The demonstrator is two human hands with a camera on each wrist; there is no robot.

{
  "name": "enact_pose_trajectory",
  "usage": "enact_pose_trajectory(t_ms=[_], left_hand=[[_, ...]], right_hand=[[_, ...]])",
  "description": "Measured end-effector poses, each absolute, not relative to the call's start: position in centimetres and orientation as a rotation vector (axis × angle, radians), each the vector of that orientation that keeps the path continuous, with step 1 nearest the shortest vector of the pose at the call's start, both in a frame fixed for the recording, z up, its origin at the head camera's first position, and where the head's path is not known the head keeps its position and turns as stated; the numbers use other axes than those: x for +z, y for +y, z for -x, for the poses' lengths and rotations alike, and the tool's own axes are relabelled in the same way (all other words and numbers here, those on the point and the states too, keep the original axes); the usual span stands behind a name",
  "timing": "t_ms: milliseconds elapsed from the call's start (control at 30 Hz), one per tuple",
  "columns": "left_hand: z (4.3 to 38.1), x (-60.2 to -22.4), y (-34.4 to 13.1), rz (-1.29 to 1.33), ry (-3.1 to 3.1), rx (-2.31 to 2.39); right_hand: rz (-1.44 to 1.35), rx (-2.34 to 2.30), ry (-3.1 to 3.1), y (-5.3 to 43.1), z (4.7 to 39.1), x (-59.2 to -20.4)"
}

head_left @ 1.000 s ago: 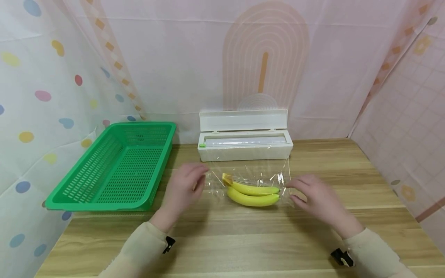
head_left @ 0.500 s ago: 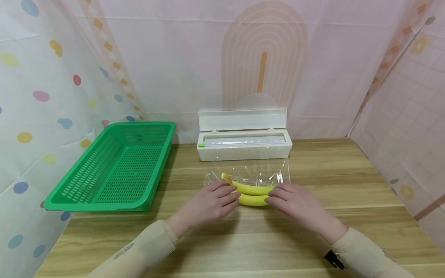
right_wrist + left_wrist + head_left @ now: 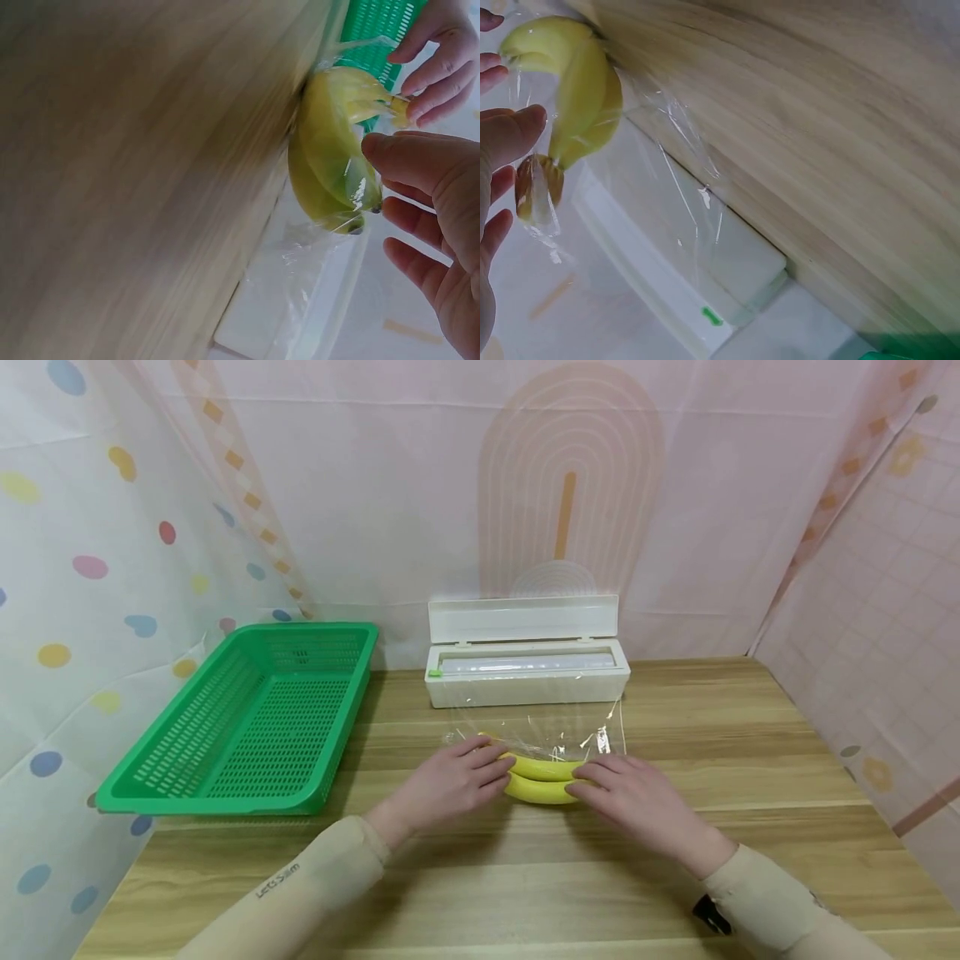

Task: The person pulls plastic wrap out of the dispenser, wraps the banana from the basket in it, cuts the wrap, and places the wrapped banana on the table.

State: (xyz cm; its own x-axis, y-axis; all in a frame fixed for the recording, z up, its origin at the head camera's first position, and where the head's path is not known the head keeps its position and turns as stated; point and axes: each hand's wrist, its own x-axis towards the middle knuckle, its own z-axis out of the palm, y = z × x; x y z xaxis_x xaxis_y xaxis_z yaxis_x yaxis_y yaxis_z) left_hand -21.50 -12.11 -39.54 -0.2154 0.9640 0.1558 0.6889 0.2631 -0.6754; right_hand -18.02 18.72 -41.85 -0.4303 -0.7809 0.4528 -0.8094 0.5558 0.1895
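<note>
I see the bananas (image 3: 542,791) lying lengthwise between left hand (image 3: 457,779) and right hand (image 3: 639,799), stem (image 3: 538,184) nearest the left, tips (image 3: 352,223) nearest the right; both hands loosely spread, gripping nothing.

Brown wood-grain table (image 3: 495,893) is carrying green perforated plastic basket (image 3: 213,805), long white plastic box (image 3: 529,692); curved yellow bananas (image 3: 542,792) under clear film (image 3: 602,741)
</note>
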Motion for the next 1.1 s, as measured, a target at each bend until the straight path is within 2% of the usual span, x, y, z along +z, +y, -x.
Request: enact_pose_trajectory(t_ms=[300, 1100], left_hand=[[22.7, -39.8, -12.3, 1.495, -2.027, 0.545], [25.2, -40.0, -13.0, 1.513, -2.132, 0.099]], right_hand=[[-1.275, 0.09, -2.351, 18.7, 18.7, -42.0], [-1.32, 0.473, -2.288, 20.2, 21.8, -42.2]])
